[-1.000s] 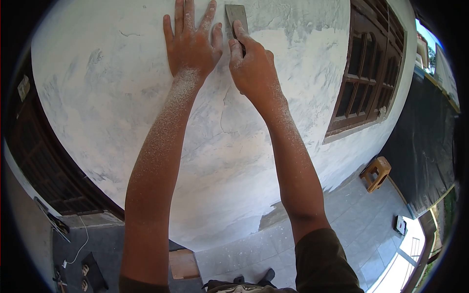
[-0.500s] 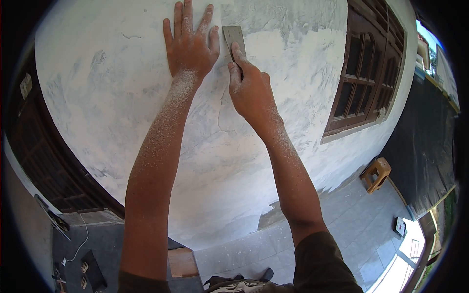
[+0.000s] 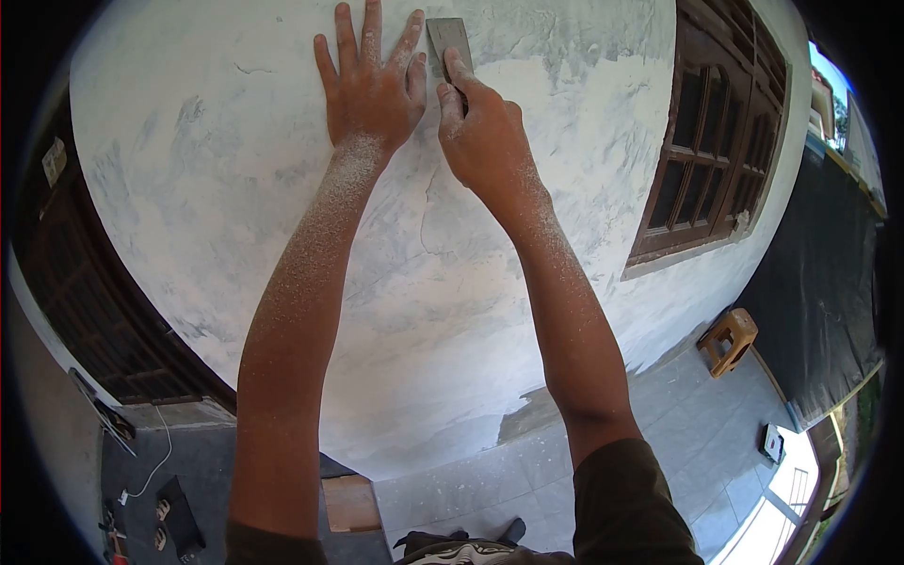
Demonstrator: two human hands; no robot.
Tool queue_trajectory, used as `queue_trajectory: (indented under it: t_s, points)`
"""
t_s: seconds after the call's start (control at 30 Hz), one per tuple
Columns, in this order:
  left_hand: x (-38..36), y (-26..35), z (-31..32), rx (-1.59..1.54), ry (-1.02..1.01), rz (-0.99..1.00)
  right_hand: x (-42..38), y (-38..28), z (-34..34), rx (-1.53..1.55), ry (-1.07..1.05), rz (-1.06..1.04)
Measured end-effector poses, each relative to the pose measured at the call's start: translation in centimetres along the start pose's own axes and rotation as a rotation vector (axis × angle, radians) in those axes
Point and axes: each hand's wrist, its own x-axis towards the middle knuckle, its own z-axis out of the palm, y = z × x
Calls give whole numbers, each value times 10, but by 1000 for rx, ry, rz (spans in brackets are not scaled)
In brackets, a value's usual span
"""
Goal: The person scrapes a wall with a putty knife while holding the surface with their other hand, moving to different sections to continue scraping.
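My left hand (image 3: 377,94) lies flat on the whitish wall (image 3: 282,217) with its fingers spread. Just to its right, my right hand (image 3: 485,132) grips a putty knife (image 3: 446,40), its index finger stretched along the blade. The flat grey blade points up against the wall, and most of the handle is hidden in my fist. Pale dust covers both wrists and forearms. Around the blade the wall shows bare grey, rough patches. A thin crack runs down below my right hand.
A brown wooden window (image 3: 711,141) is set in the wall at right, with dark wooden joinery (image 3: 94,292) at far left. A small stool (image 3: 728,341) stands by a black sheet (image 3: 819,282). A white cable (image 3: 162,466) and sandals (image 3: 162,527) lie on the floor, lower left.
My right hand has slid the putty knife a little upward along the wall. My left hand stays flat in nearly the same place, its fingers slightly wider apart.
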Motion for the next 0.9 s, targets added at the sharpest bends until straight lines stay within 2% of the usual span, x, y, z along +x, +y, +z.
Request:
queue_trajectory:
  t_s: [0.03,0.17,0.27,0.33,0.43,0.53,0.63,0.73,0.9]
  points:
    - [0,0,0,8,-4,-1,5,4,3,-57,73,-110]
    - [0,0,-1,13,-8,8,-23,10,-1,-50,-41,28]
    - [0,1,-2,-11,2,8,-34,22,8,-55,-36,-13]
    - [2,-1,1,13,30,15,-17,20,8,-29,47,-116]
    - [0,2,-1,26,18,12,8,5,3,-51,80,-104]
    - [-1,1,-1,19,9,9,-6,19,9,-75,96,-163]
    - [0,1,-2,-4,25,13,-28,27,11,-110,57,-146]
    - [1,0,-2,-13,25,11,-3,19,8,-53,90,-192]
    - [-1,1,0,7,43,16,-16,20,8,-89,56,-140]
